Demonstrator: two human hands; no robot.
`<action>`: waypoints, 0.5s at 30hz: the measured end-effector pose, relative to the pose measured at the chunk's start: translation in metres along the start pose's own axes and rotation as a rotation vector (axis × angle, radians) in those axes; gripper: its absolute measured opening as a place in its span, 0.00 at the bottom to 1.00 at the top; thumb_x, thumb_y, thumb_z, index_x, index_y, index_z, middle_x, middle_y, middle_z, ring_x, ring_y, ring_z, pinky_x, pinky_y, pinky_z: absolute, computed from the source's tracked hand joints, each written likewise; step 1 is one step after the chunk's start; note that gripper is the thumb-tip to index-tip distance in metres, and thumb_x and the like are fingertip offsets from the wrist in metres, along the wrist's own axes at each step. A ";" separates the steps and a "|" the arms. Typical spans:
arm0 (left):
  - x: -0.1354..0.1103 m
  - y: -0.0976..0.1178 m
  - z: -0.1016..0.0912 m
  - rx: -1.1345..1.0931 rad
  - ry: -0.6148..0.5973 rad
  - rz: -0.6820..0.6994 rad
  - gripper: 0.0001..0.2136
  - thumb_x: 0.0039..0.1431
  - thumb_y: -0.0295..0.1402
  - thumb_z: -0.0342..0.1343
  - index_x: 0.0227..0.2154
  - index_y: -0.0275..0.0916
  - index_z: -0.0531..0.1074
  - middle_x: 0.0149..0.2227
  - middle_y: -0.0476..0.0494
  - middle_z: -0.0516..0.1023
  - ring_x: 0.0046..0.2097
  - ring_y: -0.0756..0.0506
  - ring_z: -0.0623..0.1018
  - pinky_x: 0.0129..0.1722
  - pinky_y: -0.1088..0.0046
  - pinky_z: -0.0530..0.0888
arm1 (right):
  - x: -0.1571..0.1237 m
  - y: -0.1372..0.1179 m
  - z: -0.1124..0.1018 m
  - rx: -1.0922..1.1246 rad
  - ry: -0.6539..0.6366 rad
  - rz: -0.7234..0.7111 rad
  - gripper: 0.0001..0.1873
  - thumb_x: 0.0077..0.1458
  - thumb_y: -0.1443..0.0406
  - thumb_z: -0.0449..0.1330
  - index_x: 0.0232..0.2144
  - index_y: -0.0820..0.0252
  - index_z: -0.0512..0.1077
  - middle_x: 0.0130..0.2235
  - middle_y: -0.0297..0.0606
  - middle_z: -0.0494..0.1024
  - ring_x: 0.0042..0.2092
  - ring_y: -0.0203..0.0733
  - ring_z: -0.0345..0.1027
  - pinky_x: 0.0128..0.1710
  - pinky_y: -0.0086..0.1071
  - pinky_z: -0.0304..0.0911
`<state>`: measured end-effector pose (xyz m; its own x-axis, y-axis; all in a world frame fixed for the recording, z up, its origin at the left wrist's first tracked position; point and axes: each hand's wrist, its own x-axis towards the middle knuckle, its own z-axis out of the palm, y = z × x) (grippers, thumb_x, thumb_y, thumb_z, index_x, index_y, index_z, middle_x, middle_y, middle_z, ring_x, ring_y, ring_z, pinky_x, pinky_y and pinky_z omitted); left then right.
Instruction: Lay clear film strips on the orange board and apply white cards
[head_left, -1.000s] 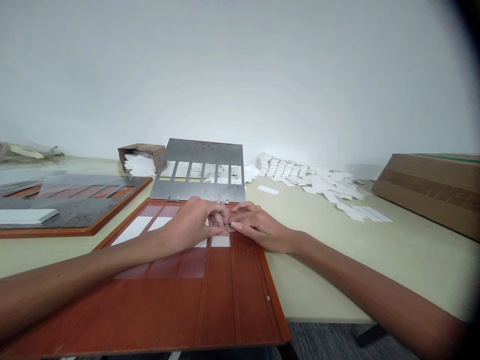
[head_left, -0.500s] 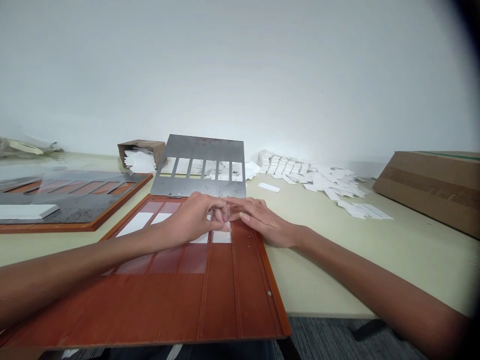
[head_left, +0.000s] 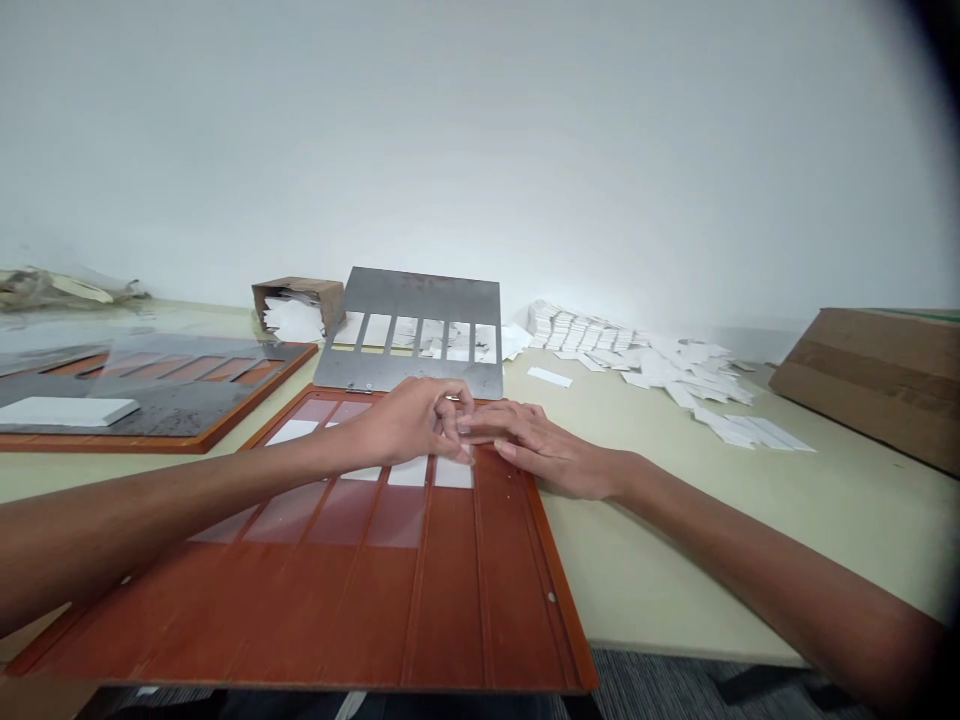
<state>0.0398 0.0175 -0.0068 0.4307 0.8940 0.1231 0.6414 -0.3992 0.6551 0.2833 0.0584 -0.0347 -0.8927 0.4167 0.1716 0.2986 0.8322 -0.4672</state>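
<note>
2 hands meet over the far half of the red-brown grooved board (head_left: 450, 610), close to its right edge. The left hand (head_left: 416, 422) comes in from the left with its fingers curled and the tips drawn narrowly together. Whether they pinch anything I cannot tell, as the spot is small and blurred. The right hand (head_left: 544, 450) lies low on the board, fingers stretched nearly flat and close together, their tips touching those of the left hand. Just on the near side of the meeting fingertips lies the white strip (head_left: 454, 472), in the rightmost filled groove. Its long axis follows the groove, from the board's near edge toward its far edge, and its far end is hidden under the fingers. The left fingertips look nearest to it. More white strips (head_left: 409, 472) sit in the grooves to its left, with pale translucent pieces (head_left: 345, 512) nearer the near edge. A grey metal stencil plate (head_left: 420, 295) stands tilted up at the board's far edge. On the table (head_left: 712, 530), a loose heap of strips (head_left: 675, 365) spreads toward the far right corner, and a large cardboard box (head_left: 877, 380) sits at the right edge.
</note>
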 end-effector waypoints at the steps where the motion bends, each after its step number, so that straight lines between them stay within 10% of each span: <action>1: 0.001 0.000 0.000 0.002 0.007 -0.023 0.19 0.47 0.39 0.71 0.36 0.41 0.68 0.25 0.56 0.79 0.24 0.52 0.66 0.27 0.75 0.59 | 0.000 -0.001 -0.001 -0.016 -0.008 0.002 0.24 0.73 0.51 0.40 0.67 0.37 0.57 0.67 0.34 0.62 0.68 0.50 0.49 0.65 0.54 0.46; 15: 0.008 -0.007 0.003 -0.118 0.007 -0.073 0.18 0.46 0.28 0.63 0.39 0.41 0.63 0.26 0.54 0.79 0.24 0.52 0.67 0.24 0.76 0.61 | 0.001 -0.008 -0.002 -0.013 -0.067 -0.098 0.23 0.73 0.53 0.42 0.64 0.35 0.63 0.67 0.23 0.66 0.71 0.48 0.45 0.69 0.52 0.36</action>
<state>0.0403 0.0273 -0.0126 0.3810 0.9214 0.0767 0.5915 -0.3066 0.7457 0.2803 0.0526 -0.0289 -0.9383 0.3077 0.1576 0.2123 0.8727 -0.4397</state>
